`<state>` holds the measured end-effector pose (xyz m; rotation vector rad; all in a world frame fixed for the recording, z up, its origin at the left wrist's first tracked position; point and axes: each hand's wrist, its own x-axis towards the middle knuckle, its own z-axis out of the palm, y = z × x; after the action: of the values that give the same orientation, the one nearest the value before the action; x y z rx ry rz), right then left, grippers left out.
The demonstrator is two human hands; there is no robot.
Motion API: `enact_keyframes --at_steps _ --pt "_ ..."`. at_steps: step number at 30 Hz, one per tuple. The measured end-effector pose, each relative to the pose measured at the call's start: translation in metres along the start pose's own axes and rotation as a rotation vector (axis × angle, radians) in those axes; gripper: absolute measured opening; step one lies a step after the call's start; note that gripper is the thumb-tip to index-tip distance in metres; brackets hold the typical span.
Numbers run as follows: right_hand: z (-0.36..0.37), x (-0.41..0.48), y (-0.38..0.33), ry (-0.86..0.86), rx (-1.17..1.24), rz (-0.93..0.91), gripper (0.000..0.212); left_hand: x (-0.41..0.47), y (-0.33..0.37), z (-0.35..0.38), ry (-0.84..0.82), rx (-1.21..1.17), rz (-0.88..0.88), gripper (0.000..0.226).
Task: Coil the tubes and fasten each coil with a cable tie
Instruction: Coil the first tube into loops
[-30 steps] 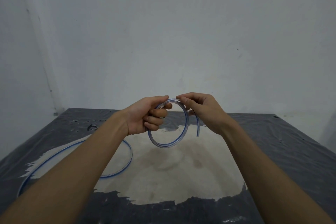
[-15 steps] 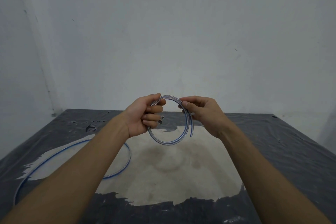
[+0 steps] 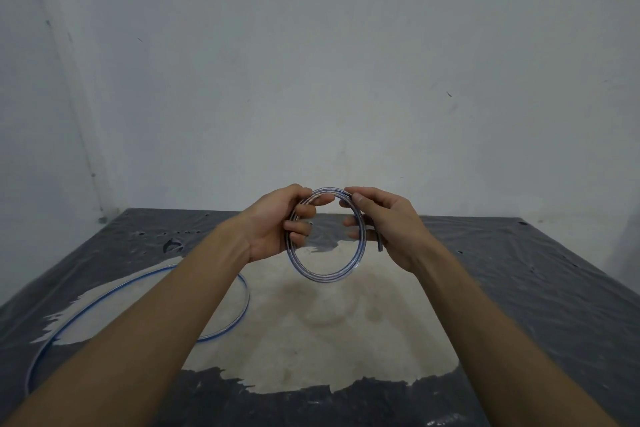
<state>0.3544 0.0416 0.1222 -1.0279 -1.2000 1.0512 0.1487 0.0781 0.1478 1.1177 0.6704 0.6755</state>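
My left hand (image 3: 273, 229) and right hand (image 3: 391, 229) both grip the coiled clear tube (image 3: 323, 276); second tube (image 3: 221, 331) lies uncoiled on the table (image 3: 519, 288).

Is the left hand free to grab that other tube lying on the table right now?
Probably not yet: the left hand grips the coil, with the right hand. The loose tube lies uncovered below its forearm.

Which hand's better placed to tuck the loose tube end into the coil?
Right, probably. The loose end hangs beside the right hand, which pinches the coil at its top; the left hand grips the opposite side, holding it together.
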Motion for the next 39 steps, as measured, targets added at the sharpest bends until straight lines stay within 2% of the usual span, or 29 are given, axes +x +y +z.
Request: enact_keyframes --at_steps 7,15,23,27,31,39 --pt "0.001 -0.002 -0.004 -0.032 -0.073 -0.058 0.018 0.001 0.002 0.003 -0.052 0.074 -0.062 0.041" --pt "0.001 -0.006 -0.007 -0.045 -0.151 -0.085 0.019 0.002 0.001 0.003 0.009 0.125 -0.027 0.042" --pt "0.005 -0.002 0.001 0.161 0.067 -0.064 0.019 0.003 -0.003 0.006 0.152 0.165 0.089 0.036" --pt "0.01 -0.003 0.003 0.084 0.089 -0.045 0.025 0.005 -0.002 0.004 0.181 0.053 0.135 0.033" --pt "0.013 -0.005 0.001 0.015 0.148 -0.028 0.028 0.007 -0.003 0.003 0.27 0.046 0.189 0.033" --pt "0.018 -0.006 0.005 0.025 0.161 0.016 0.021 0.01 -0.004 0.003 0.342 -0.023 0.231 0.033"
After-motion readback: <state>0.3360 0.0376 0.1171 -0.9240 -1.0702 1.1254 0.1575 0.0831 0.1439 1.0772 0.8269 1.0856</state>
